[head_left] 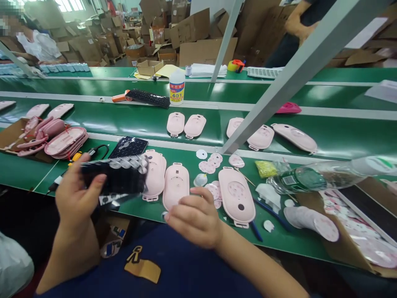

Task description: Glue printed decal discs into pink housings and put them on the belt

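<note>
In my left hand (76,194) is a dark sheet (122,178) with a row of clear round pieces along its upper edge, gripped between thumb and fingers. My right hand (198,217) pinches a small round piece (164,215) at its fingertips; its exact kind is too small to tell. Beyond the right fingertips lies a pink plastic cover (176,182), beside a second pink cover (156,171) partly behind the sheet. To the right, another pink cover (237,194) carries a patterned disc and a dark round spot.
Round patterned stickers (211,163) and a small dropper bottle (200,179) lie mid-bench. A plastic bottle (310,178), blue tweezers (273,213) and a carton (344,231) are at right. A slanted metal post (279,74) crosses the bench. A glue bottle (177,87) stands behind.
</note>
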`<state>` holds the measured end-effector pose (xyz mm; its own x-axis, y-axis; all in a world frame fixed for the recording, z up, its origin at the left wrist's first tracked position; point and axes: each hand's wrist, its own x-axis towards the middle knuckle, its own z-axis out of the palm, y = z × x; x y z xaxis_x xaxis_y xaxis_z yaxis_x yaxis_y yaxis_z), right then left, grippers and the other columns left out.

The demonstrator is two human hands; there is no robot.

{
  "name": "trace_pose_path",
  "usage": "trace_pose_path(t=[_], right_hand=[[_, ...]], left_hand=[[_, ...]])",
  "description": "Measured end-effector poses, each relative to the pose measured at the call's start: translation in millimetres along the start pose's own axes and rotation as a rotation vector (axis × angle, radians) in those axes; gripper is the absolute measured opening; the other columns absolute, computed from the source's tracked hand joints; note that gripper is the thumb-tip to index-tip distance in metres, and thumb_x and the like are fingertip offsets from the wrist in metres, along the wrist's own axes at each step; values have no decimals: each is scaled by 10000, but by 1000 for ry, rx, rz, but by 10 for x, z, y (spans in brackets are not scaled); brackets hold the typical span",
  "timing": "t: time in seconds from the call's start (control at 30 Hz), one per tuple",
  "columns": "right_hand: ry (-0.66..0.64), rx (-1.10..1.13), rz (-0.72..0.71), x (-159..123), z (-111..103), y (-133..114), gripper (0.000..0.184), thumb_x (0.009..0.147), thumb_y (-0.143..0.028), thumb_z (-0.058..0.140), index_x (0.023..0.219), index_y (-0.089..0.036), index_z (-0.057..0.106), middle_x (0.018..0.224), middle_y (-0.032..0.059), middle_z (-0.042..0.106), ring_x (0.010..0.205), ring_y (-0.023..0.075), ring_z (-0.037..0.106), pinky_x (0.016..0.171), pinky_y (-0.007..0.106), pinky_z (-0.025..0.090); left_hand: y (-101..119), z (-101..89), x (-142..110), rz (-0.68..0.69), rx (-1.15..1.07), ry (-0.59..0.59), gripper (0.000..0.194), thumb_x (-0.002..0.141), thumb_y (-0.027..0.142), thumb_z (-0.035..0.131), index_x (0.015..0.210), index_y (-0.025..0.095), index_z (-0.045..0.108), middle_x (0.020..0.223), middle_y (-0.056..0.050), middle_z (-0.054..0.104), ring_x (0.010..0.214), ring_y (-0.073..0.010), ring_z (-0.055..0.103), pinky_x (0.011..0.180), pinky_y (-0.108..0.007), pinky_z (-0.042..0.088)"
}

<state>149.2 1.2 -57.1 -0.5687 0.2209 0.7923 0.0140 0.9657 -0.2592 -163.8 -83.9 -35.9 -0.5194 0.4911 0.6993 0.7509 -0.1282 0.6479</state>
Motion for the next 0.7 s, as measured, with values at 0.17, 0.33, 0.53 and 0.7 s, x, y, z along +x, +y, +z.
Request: trace_pose_path(t=[0.17, 0.33, 0.53, 0.7], right_hand=[[-116, -20, 383, -158, -57, 112, 122, 962, -150, 585, 962, -222, 684, 865, 45, 754, 784, 189, 689, 687, 341, 516], [-315, 27, 517, 12, -182, 96, 162, 971, -144, 546, 897, -200, 678, 849, 55, 746, 783, 223, 705, 686, 365, 550], [-448, -31, 515, 618, -559, 495, 141, 955, -228, 581, 899, -254, 707, 868, 46, 745, 791, 229, 694, 684, 385, 560], [-716, 42, 928, 1019, -409, 1234, 99, 880, -291, 677, 842, -241, 753, 785, 10, 703, 641, 145, 605, 547, 271, 435]], left_hand=[[-818, 161, 258, -61, -310, 289, 724, 599, 505, 815, 1176, 189, 512, 1182, -79, 699, 1183, -290, 660, 1157, -553, 437], [-1359, 445, 13, -246, -309, 288, 390, 800, 423, 612, 1051, 214, 400, 1095, -67, 676, 1109, -254, 672, 1032, -545, 530], [-1563, 568, -238, -332, -288, 261, 412, 867, 336, 594, 1192, 214, 371, 1227, -66, 636, 1205, -218, 634, 1091, -485, 503], [-1591, 562, -261, -389, -271, 215, 497, 833, 221, 660, 1241, 169, 380, 1293, -100, 607, 1218, -218, 621, 1145, -487, 461]])
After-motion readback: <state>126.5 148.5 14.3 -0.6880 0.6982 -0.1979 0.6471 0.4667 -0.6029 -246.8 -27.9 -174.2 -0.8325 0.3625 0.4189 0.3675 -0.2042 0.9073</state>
